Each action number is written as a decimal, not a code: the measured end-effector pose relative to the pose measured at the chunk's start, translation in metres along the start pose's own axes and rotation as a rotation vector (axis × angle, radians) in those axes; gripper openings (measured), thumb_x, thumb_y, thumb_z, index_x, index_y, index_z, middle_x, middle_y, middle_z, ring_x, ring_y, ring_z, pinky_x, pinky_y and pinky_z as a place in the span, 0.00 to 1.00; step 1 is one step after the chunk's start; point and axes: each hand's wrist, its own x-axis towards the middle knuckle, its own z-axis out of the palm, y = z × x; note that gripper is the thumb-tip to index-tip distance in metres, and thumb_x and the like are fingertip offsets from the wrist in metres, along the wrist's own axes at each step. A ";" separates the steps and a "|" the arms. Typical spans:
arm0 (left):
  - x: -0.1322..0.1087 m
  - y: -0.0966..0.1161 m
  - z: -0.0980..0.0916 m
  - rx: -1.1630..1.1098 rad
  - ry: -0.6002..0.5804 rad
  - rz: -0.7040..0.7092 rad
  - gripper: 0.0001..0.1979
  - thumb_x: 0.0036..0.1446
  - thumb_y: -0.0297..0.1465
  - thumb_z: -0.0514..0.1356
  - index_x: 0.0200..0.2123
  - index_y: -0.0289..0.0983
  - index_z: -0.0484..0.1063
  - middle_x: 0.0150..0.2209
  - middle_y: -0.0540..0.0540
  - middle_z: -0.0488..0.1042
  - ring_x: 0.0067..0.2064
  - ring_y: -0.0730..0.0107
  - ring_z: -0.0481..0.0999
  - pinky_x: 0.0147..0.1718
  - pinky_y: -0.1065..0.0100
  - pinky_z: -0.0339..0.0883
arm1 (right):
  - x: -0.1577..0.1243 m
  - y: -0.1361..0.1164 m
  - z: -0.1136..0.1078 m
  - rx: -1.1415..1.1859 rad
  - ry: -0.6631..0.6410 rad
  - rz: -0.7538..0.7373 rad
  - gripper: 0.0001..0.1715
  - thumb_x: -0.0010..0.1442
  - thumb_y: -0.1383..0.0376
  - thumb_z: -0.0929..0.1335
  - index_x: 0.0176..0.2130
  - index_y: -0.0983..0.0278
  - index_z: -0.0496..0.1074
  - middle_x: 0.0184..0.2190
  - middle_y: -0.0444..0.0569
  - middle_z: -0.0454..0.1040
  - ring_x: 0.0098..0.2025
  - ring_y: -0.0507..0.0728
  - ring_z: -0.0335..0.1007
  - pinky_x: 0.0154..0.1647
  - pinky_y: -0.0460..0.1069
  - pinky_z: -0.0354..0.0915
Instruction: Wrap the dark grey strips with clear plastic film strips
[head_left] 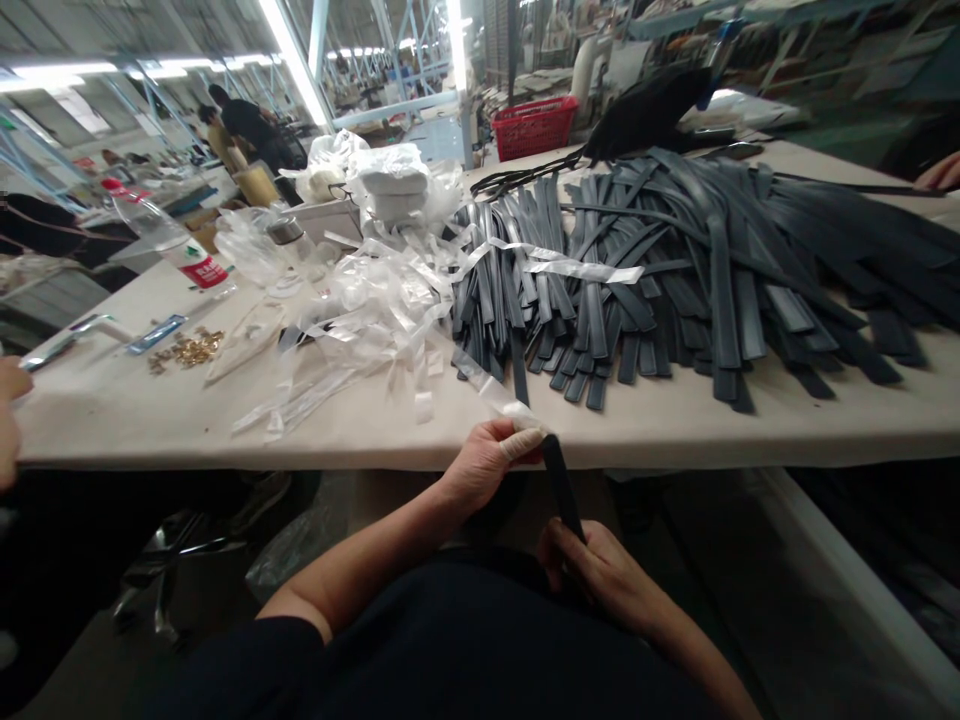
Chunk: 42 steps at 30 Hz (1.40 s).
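Note:
My left hand [480, 468] is closed in a pinch at the table's front edge, with a pale wrapping on one finger. It grips a translucent white strip [487, 388], like backing tape, beside the upper end of a dark strap [562, 485]. Lower down, my right hand [600, 570] is wrapped round that strap, and its lower end is hidden. Just beyond my hands lies a large heap of dark grey straps [675, 250]. To its left spreads a tangled pile of white strips [375, 300].
On the pale table [150, 420] are a plastic bottle [176, 240], small brass-coloured pieces [196, 348], a glass jar [292, 250] and bagged white bundles [390, 180]. A red basket [534, 127] stands at the back. Other people's hands [941, 175] show at the left and right edges.

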 end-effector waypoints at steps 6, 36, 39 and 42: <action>-0.013 0.001 -0.002 0.270 -0.154 -0.096 0.18 0.45 0.43 0.71 0.34 0.33 0.82 0.31 0.45 0.80 0.33 0.72 0.73 0.37 0.71 0.63 | -0.007 -0.008 -0.003 0.111 -0.136 0.099 0.41 0.63 0.35 0.58 0.31 0.68 0.73 0.19 0.45 0.68 0.17 0.48 0.51 0.16 0.43 0.46; -0.032 -0.010 -0.002 0.082 -0.107 -0.157 0.21 0.47 0.44 0.70 0.35 0.32 0.80 0.24 0.47 0.76 0.22 0.75 0.70 0.25 0.72 0.60 | 0.008 -0.026 -0.010 0.093 -0.119 -0.093 0.37 0.66 0.39 0.59 0.37 0.69 0.73 0.25 0.49 0.75 0.17 0.49 0.59 0.19 0.45 0.54; -0.021 0.005 -0.010 0.027 0.027 0.053 0.18 0.47 0.43 0.71 0.33 0.34 0.81 0.27 0.47 0.78 0.27 0.74 0.72 0.30 0.72 0.64 | -0.001 -0.018 -0.015 0.007 -0.009 -0.203 0.28 0.66 0.44 0.63 0.44 0.65 0.74 0.35 0.50 0.77 0.32 0.57 0.72 0.37 0.50 0.67; -0.014 0.015 -0.017 0.018 0.126 0.205 0.16 0.45 0.42 0.72 0.30 0.34 0.81 0.29 0.46 0.79 0.33 0.73 0.74 0.38 0.72 0.65 | -0.008 -0.001 -0.016 0.015 0.085 -0.147 0.28 0.67 0.44 0.61 0.43 0.63 0.74 0.31 0.49 0.76 0.34 0.60 0.73 0.38 0.52 0.67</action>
